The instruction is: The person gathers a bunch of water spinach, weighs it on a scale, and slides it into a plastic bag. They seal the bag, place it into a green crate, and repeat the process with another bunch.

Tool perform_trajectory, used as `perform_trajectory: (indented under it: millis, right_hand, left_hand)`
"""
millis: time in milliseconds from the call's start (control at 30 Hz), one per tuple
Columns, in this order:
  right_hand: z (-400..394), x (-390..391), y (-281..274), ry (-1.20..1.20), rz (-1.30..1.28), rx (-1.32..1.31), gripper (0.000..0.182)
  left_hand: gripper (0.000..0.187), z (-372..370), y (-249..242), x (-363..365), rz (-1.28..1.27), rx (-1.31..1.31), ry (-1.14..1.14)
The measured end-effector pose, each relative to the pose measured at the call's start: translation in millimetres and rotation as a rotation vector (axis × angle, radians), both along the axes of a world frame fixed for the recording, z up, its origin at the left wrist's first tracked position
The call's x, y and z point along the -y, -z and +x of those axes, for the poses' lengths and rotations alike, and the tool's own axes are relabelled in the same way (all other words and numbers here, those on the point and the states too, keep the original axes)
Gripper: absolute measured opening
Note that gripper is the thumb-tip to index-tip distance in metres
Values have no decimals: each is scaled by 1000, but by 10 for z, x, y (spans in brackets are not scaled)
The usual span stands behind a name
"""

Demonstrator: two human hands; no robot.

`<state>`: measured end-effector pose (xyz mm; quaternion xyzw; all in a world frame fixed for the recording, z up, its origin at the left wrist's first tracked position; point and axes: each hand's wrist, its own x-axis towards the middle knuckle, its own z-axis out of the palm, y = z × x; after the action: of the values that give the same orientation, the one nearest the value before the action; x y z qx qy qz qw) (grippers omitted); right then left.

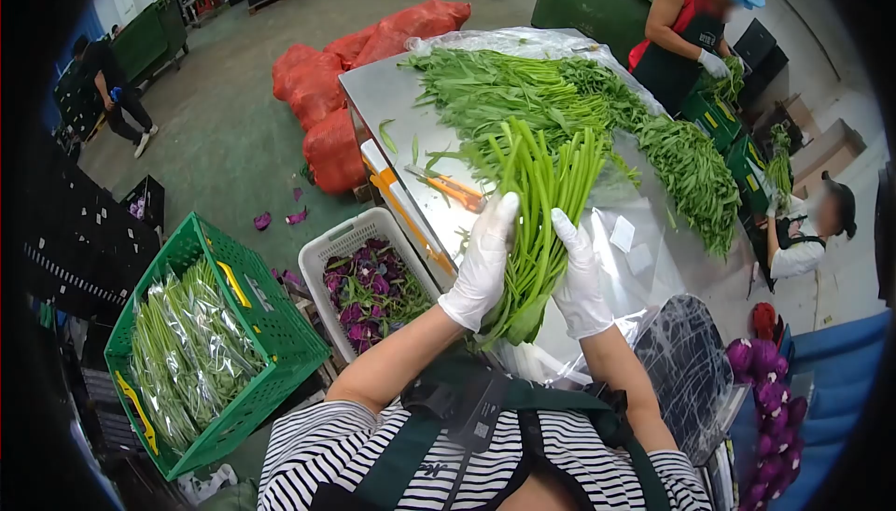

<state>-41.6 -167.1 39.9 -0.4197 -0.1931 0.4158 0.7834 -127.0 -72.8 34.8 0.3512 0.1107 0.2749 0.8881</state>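
- Filling much of my view, the metal table (378,91) carries the work; a wide spread of loose greens (551,82) lies unwrapped across its far side, so plenty looks undone.
- Standing low at the person's left, the green crate (275,301) holds several packs (187,343) in clear wrapping; that share looks finished.
- Beside the table, the white basket (350,231) holds purple and green leaves.
- Over the table's near part, the bunch (546,194) is raised, pale stems up and leaves down, gathered but with no wrapping that I can see. I'd call it partway along.
- On either side of it, the gloved left hand (485,264) and gloved right hand (581,273) are clamped on the stems, thumbs up; the far fingers are hidden.
- Just beyond the left hand, the orange cutter (453,189) lies on the table, held by nobody.
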Motion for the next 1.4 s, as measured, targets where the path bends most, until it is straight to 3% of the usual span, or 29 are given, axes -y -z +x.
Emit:
perform_trajectory:
  millis: [133, 233, 333, 500, 667, 900, 1000, 1100, 1167, 1267, 1400]
  right_hand:
    - [-18, 28, 74, 97, -33, 131, 38]
    - [-53, 41, 48, 106, -42, 205, 42]
    - [-106, 12, -66, 117, -59, 138, 34]
    - [-206, -15, -107, 90, -119, 256, 40]
    - [-209, -28, -115, -9, -238, 458, 57]
    - [-78, -7, -89, -92, -364, 522, 49]
    - [-57, -18, -23, -59, -382, 504, 48]
    - [-59, -6, 0, -70, -353, 492, 47]
    - [-92, -23, -2, -70, -299, 350, 46]
    - [-162, -66, 11, -37, -259, 365, 46]
    - [-151, -97, 78, -12, -246, 379, 42]
  left_hand:
    - [56, -44, -235, 84, 226, -78, 6]
    - [55, -45, -209, 27, 173, -141, 101]
    - [52, -23, -51, 1, 103, -95, 71]
    - [49, 4, 18, 75, 47, -25, -38]
    - [57, -23, 36, 49, 223, -70, -85]
    - [60, 12, 139, -81, 346, -78, 45]
    - [62, -32, 178, -232, 595, -156, 192]
    - [62, -141, -26, -226, 555, -205, 136]
    - [64, -109, 1, -169, 482, -226, 123]
    - [63, -23, 91, 19, 286, -85, -94]
    - [61, 16, 89, 30, 201, -51, -140]
